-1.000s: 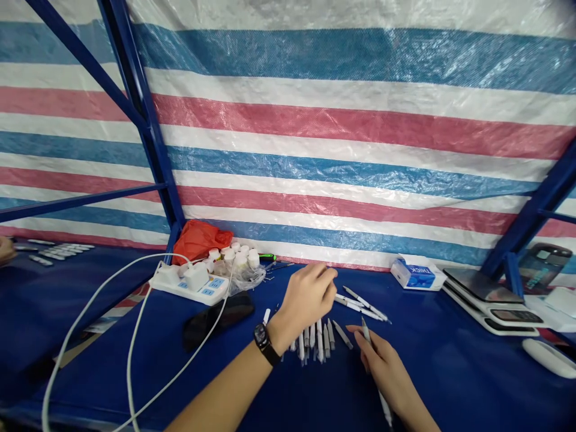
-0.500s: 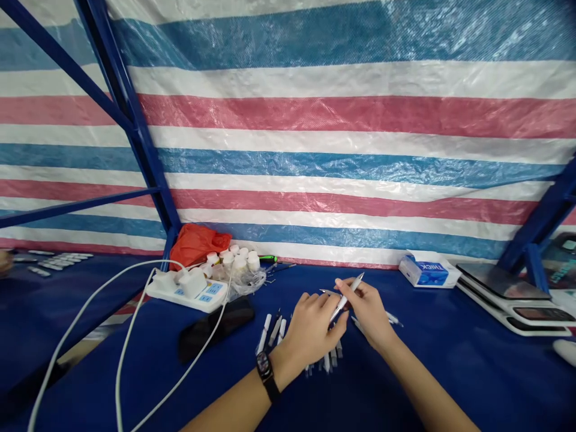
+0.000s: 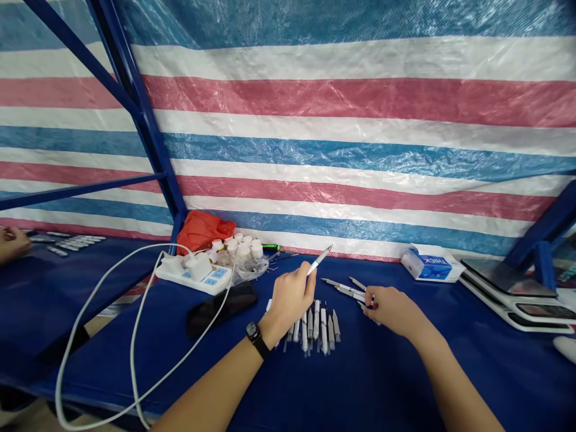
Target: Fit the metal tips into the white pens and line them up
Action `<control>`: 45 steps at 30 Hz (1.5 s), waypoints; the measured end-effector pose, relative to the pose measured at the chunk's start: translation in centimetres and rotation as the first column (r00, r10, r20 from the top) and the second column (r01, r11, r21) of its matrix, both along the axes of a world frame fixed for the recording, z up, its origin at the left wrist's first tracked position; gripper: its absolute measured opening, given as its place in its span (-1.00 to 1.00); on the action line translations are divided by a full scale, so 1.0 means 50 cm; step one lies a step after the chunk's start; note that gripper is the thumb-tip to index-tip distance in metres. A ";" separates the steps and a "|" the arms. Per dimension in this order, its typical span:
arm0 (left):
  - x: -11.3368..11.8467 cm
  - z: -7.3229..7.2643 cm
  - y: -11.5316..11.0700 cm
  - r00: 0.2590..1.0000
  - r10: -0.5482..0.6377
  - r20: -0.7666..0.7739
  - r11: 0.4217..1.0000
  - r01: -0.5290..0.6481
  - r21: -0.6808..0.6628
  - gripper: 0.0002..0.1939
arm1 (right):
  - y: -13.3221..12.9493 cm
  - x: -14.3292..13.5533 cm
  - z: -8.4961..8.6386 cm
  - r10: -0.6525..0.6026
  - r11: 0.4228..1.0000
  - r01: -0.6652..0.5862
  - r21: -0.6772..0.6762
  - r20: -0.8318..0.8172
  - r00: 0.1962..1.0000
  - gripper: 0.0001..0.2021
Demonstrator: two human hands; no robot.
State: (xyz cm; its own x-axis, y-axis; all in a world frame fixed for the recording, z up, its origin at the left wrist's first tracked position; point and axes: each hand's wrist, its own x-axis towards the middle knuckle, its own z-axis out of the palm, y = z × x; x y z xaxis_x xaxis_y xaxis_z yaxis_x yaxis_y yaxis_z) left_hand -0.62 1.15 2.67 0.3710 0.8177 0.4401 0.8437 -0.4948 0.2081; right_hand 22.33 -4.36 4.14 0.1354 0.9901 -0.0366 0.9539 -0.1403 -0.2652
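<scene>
A white pen (image 3: 320, 260) with a metallic tip is pinched in my left hand (image 3: 290, 297), its tip pointing up and to the right. My right hand (image 3: 391, 309) is lower on the right, its fingers closed at the ends of several pens (image 3: 348, 290) that lie on the blue table. Which of these the fingertips grip is hard to tell. In front of and beneath my left hand lies a row of white and grey pen parts (image 3: 317, 321), side by side, partly covered by the hand.
A power strip (image 3: 193, 273) with white cables, a black phone (image 3: 220, 307), white bottles (image 3: 245, 249) and a red bag (image 3: 202, 231) are at left. At right stand a tissue pack (image 3: 432, 265) and scales (image 3: 517, 300). Another person's hand (image 3: 12, 243) shows far left.
My hands have moved apart. The white pen, earlier between both hands, is now in my left hand alone, while my right hand has gone down to the pens on the right.
</scene>
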 end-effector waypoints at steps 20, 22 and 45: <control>0.006 -0.004 -0.007 0.998 -0.054 0.040 0.998 0.055 -0.016 -0.85 | -0.013 -0.113 -0.028 0.320 0.927 -0.374 0.010 -0.540 0.779 -0.73; 0.005 -0.006 -0.006 0.997 -0.063 0.055 0.998 0.063 -0.007 -0.85 | -0.009 -0.112 -0.027 0.318 0.938 -0.341 0.062 -0.549 0.773 -0.77; 0.033 -0.008 -0.032 0.468 -0.154 0.870 0.449 0.818 -0.360 -0.45 | 0.013 -0.104 -0.013 0.312 0.943 0.117 0.311 -0.950 0.015 -0.63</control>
State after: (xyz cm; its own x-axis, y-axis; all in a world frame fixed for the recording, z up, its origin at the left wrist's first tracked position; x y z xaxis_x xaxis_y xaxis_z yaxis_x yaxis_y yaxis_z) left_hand 1.03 -0.45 2.27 0.6949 0.6971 0.1765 -0.0799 -0.1692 0.9823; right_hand 17.13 -3.71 3.47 0.0813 0.9803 0.1802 -0.2654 0.1956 -0.9441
